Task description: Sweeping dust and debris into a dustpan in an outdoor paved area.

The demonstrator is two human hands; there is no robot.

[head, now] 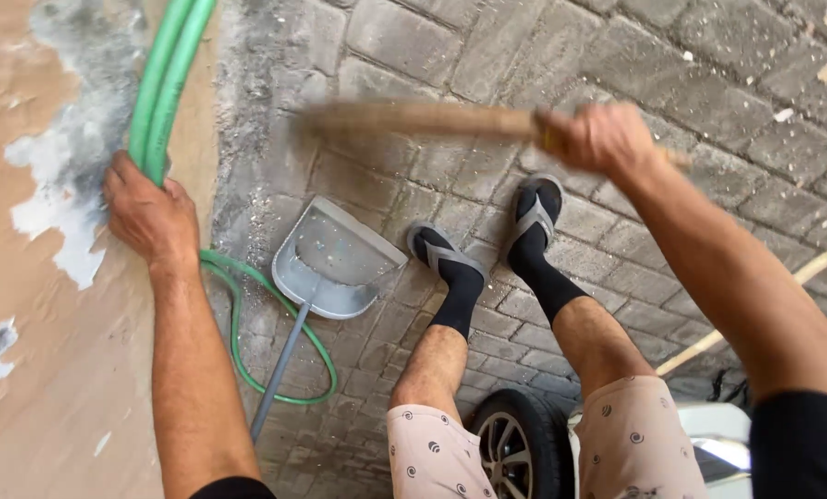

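Note:
My left hand (150,217) grips a green hose (166,79) that runs up along a peeling tan wall (25,305); the hose also loops on the ground below. My right hand (600,137) is closed around a wooden broom handle (423,118), which is blurred and stretches leftward over the paving. A grey dustpan (335,261) with a long grey handle lies on the brick paving between the hose loop and my feet, its pan holding some dust. My feet (487,245) wear black socks and grey sandals.
Grey brick paving (691,83) covers the ground, with dust and grit near the wall. A car wheel (517,444) and part of a white car body sit at the bottom. A pale wooden stick (806,273) lies diagonally at the right.

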